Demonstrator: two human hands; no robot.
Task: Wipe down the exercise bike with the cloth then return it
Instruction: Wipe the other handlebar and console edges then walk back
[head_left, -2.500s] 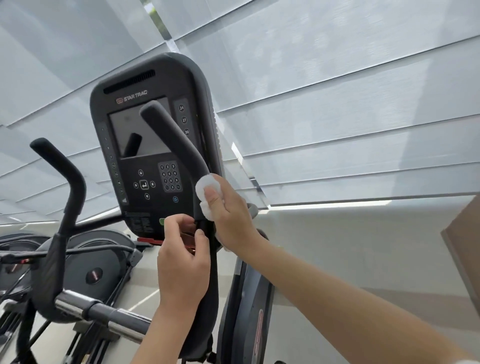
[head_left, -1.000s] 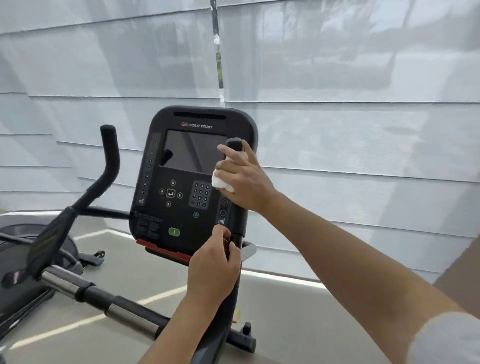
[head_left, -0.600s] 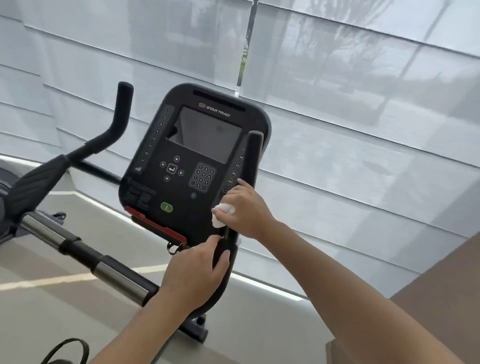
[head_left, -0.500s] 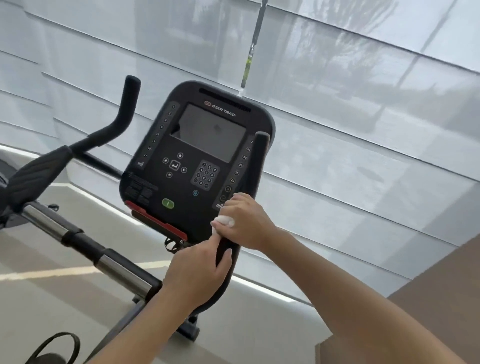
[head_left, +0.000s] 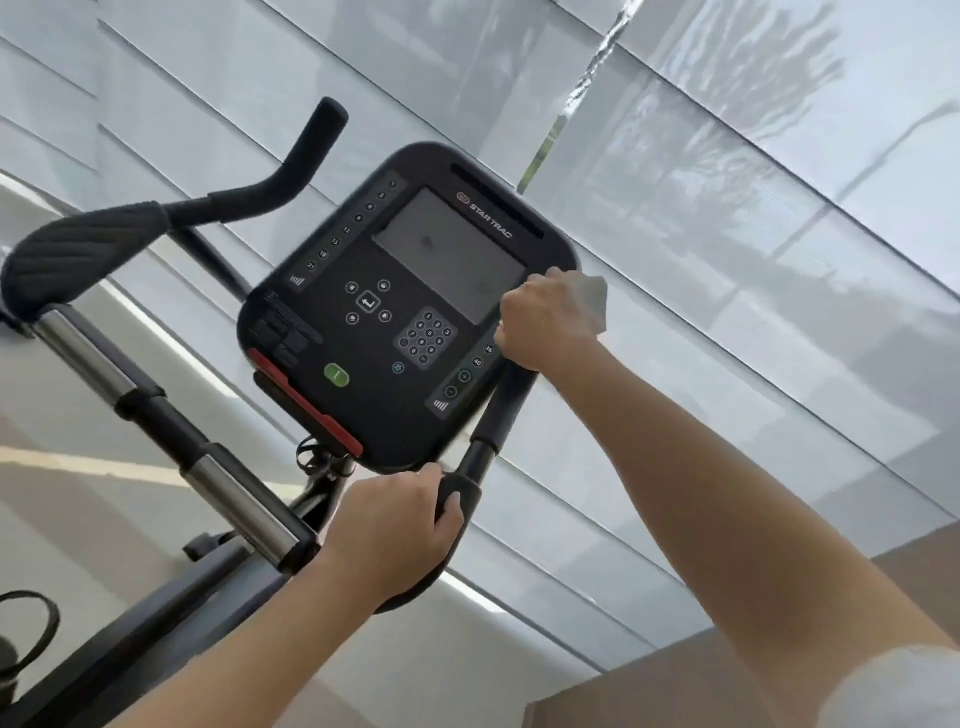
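Wiping stage, item in hand: right hand (head_left: 545, 325) wrapped round the top of the bike's right handlebar (head_left: 498, 410) with the white cloth (head_left: 592, 301) bunched inside the fist, left hand (head_left: 395, 525) gripping the bend below; next, likely a downward stroke towards that lower grip.

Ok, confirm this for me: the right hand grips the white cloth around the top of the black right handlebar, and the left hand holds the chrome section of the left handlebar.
Not quite. The left hand grips the black lower bend of the right handlebar, below the console, not the chrome section. The rest stands: the right hand grips the white cloth around that handlebar's top. The head view shows it.
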